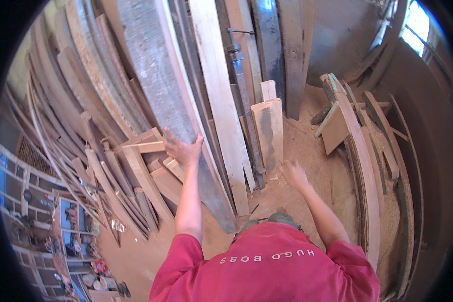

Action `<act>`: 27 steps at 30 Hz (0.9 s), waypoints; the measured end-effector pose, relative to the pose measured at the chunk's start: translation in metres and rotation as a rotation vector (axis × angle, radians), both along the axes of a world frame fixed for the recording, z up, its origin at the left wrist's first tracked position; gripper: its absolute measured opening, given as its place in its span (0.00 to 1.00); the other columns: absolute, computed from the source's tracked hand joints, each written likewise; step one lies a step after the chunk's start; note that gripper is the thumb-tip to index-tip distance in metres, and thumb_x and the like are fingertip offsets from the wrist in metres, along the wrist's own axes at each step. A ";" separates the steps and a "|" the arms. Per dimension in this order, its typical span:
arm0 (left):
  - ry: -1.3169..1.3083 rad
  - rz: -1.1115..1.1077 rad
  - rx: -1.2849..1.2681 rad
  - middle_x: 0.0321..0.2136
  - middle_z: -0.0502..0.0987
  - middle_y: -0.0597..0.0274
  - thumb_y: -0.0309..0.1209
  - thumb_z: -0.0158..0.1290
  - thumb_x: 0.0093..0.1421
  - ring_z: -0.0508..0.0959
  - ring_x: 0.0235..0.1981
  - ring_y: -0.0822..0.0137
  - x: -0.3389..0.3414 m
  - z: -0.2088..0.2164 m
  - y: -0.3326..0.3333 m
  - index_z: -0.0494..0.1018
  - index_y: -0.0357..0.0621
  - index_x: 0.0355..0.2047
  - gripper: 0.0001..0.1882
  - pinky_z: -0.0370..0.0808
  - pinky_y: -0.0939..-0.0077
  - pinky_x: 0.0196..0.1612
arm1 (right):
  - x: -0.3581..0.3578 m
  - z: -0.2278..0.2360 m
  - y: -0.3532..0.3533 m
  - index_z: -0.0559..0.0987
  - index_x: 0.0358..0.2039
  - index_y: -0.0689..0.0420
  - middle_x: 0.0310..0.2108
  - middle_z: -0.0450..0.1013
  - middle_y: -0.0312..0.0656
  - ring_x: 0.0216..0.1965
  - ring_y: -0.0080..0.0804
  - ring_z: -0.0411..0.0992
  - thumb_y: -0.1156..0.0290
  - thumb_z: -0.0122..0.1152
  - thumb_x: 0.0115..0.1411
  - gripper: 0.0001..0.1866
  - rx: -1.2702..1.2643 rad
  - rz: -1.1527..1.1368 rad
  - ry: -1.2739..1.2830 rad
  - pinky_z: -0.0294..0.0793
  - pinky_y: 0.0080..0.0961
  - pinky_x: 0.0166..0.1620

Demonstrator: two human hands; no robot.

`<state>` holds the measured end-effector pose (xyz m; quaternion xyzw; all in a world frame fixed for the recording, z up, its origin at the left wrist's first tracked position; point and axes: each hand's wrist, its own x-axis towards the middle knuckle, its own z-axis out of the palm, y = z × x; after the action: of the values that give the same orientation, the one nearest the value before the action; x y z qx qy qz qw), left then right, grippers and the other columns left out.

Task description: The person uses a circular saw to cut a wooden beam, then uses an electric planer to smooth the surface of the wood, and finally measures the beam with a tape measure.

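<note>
I see left hand (pixel 184 150) spread wide against broad grey plank (pixel 158 75), standing left of centre. Right hand (pixel 293 173) near foot of short stained board (pixel 268 132); I can't tell its grip. Long pale plank (pixel 214 75) stands between boards.

Pale printed capitals (pixel 267 257) run in one curved row across the red shirt (pixel 259 283), between its sleeves. They appear upside down.

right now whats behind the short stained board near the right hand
The top of a narrower pale piece shows above the short stained board. That piece's lower part, and anything else directly behind the board, is covered.
</note>
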<state>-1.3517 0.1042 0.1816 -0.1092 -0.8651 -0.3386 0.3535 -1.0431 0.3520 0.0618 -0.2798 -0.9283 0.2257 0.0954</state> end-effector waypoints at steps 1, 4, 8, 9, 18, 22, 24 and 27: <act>0.001 0.029 -0.028 0.59 0.57 0.36 0.47 0.69 0.34 0.59 0.60 0.39 -0.003 -0.012 -0.001 0.41 0.53 0.71 0.67 0.58 0.42 0.60 | 0.043 -0.034 -0.013 0.74 0.53 0.59 0.53 0.68 0.64 0.54 0.63 0.67 0.56 0.56 0.63 0.24 -0.069 -0.066 -0.100 0.69 0.50 0.54; 0.079 0.062 -0.081 0.59 0.57 0.34 0.54 0.66 0.36 0.60 0.59 0.38 -0.006 -0.020 -0.006 0.41 0.52 0.72 0.67 0.58 0.43 0.58 | 0.157 -0.104 -0.056 0.77 0.51 0.59 0.52 0.72 0.58 0.53 0.58 0.71 0.53 0.51 0.63 0.25 -0.548 -0.090 -0.465 0.70 0.47 0.55; 0.050 0.108 -0.086 0.60 0.56 0.34 0.57 0.65 0.38 0.60 0.60 0.37 -0.013 -0.028 -0.014 0.43 0.49 0.71 0.66 0.59 0.41 0.59 | 0.234 -0.099 -0.126 0.73 0.59 0.54 0.58 0.70 0.52 0.60 0.52 0.66 0.39 0.48 0.62 0.36 -1.057 -0.321 -0.440 0.67 0.37 0.58; 0.082 0.104 -0.088 0.61 0.56 0.35 0.57 0.65 0.38 0.60 0.60 0.37 -0.014 -0.028 -0.012 0.43 0.49 0.71 0.65 0.59 0.42 0.59 | 0.246 -0.102 -0.128 0.74 0.59 0.54 0.58 0.70 0.51 0.60 0.50 0.66 0.37 0.49 0.60 0.38 -1.062 -0.197 -0.395 0.68 0.36 0.57; -0.061 0.140 -0.146 0.64 0.56 0.37 0.59 0.63 0.48 0.65 0.58 0.38 0.019 -0.012 0.006 0.51 0.48 0.69 0.55 0.64 0.40 0.57 | 0.235 0.054 -0.044 0.80 0.43 0.67 0.36 0.80 0.45 0.40 0.29 0.76 0.60 0.62 0.60 0.21 -0.470 -0.471 0.223 0.74 0.26 0.45; 0.312 -0.022 -0.169 0.63 0.57 0.33 0.58 0.57 0.57 0.62 0.61 0.33 0.074 -0.080 0.008 0.57 0.36 0.65 0.46 0.62 0.38 0.58 | 0.257 0.181 -0.053 0.80 0.35 0.64 0.32 0.76 0.41 0.33 0.29 0.73 0.56 0.56 0.65 0.20 -0.599 -0.493 0.811 0.71 0.26 0.39; 0.294 -0.224 -0.200 0.61 0.60 0.34 0.55 0.53 0.62 0.62 0.61 0.35 0.126 -0.154 0.009 0.59 0.32 0.62 0.42 0.62 0.41 0.60 | 0.280 0.228 -0.068 0.80 0.34 0.64 0.32 0.75 0.42 0.31 0.30 0.71 0.50 0.53 0.66 0.25 -0.550 -0.252 1.179 0.70 0.26 0.36; -0.489 -0.804 -0.441 0.59 0.63 0.32 0.52 0.48 0.66 0.64 0.60 0.39 0.254 -0.232 0.032 0.66 0.27 0.56 0.35 0.62 0.51 0.61 | 0.318 0.294 -0.095 0.80 0.33 0.64 0.31 0.73 0.44 0.29 0.31 0.69 0.44 0.50 0.66 0.30 -0.471 0.034 1.411 0.69 0.26 0.32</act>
<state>-1.0974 0.1363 -0.0507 -0.4225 -0.8629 -0.2729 -0.0483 -0.7255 0.2568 0.3559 -0.0671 -0.5776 0.5462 0.6029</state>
